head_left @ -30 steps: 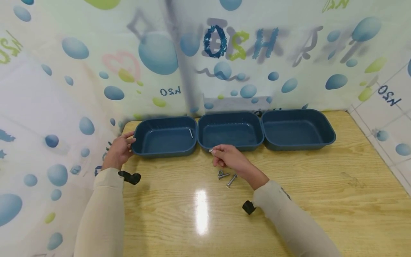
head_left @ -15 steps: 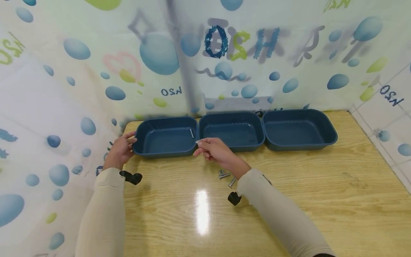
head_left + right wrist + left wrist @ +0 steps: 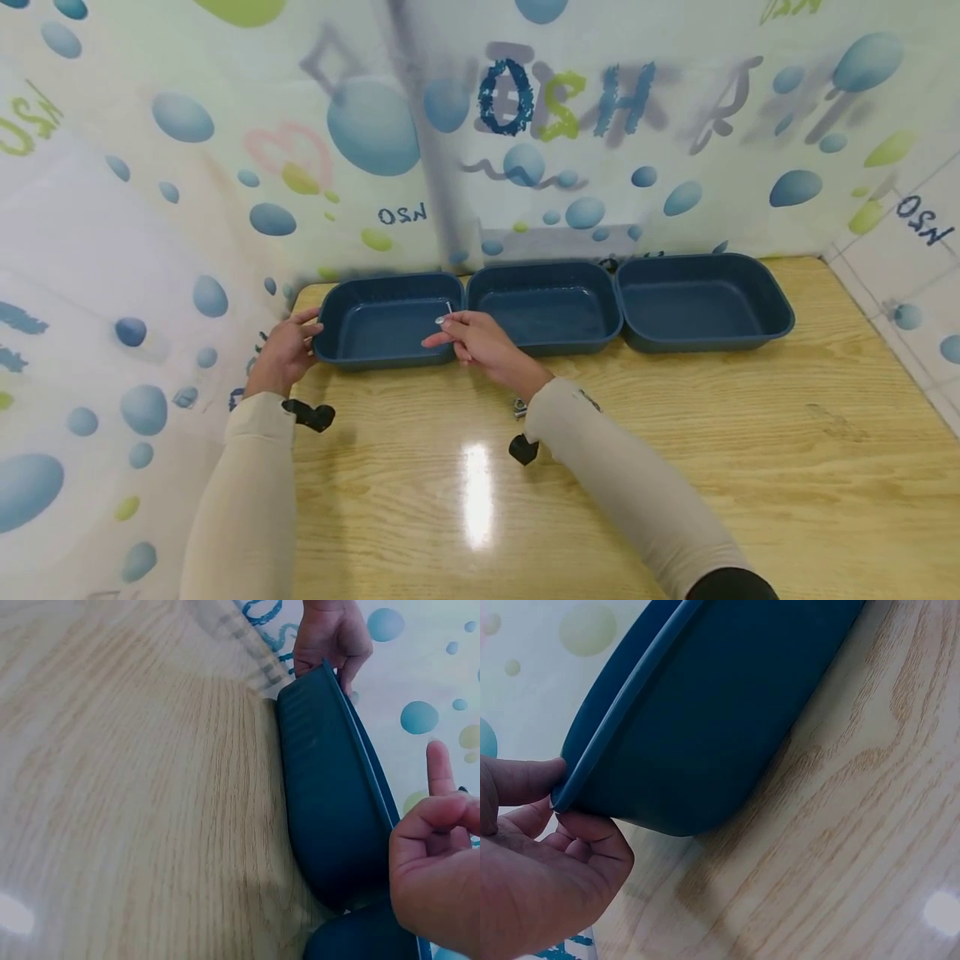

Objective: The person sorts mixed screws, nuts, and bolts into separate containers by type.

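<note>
Fingertips (image 3: 442,327) of the right hand (image 3: 480,346) pinch what looks like a small screw (image 3: 440,319) above the left bin (image 3: 386,321), whose rim the left hand (image 3: 285,354) grips.

Three blue trays (image 3: 386,354) (image 3: 543,337) (image 3: 705,333), two hands (image 3: 281,354) (image 3: 480,343), one table (image 3: 750,433).

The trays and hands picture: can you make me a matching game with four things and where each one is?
Things:
1. left hand
2. right hand
3. right tray
4. bolt

Places:
A. lying inside the left tray
B. nearest the tiled wall
C. gripping the left tray's outer rim
D. over the left tray's right edge, pinching a small metal piece

Pairs: 1-C, 2-D, 3-B, 4-A
</note>
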### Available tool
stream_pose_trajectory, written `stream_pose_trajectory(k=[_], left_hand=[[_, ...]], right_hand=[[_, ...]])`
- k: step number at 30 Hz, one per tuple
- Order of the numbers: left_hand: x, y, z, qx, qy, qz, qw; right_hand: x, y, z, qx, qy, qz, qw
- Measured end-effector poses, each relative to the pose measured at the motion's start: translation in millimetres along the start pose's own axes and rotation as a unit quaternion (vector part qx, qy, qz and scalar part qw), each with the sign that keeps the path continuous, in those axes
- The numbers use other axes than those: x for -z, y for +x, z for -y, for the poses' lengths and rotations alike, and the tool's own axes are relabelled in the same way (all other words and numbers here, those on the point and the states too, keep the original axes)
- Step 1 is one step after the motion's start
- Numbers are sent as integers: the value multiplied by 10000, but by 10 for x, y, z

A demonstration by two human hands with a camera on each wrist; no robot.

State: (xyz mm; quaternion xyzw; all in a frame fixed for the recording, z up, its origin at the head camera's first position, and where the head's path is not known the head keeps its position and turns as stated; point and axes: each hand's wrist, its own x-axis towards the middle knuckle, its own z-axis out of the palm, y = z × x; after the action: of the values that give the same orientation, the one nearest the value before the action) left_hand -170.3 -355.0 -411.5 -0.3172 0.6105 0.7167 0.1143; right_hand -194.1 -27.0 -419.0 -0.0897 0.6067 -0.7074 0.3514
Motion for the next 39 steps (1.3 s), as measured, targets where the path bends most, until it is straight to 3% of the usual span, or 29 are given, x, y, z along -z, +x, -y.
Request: stream_pose_trajectory(k=[9,23,31,39], left_hand=[[-11,1,-12,34,3,2,10000],[-17,-29,-25,70,-31,44,10000],[12,-25,-6,-43,-39,108,9999],[11,-2,7,-27,-58,84,9999]], right_hand=[[-50,128,34,21,15,-113,9999],[-50,-10,135,-103,183,-195,9996],[-37,-139,142,-63,-294,-140,9995],[49,-379,131,-86,-980,-382,9944]])
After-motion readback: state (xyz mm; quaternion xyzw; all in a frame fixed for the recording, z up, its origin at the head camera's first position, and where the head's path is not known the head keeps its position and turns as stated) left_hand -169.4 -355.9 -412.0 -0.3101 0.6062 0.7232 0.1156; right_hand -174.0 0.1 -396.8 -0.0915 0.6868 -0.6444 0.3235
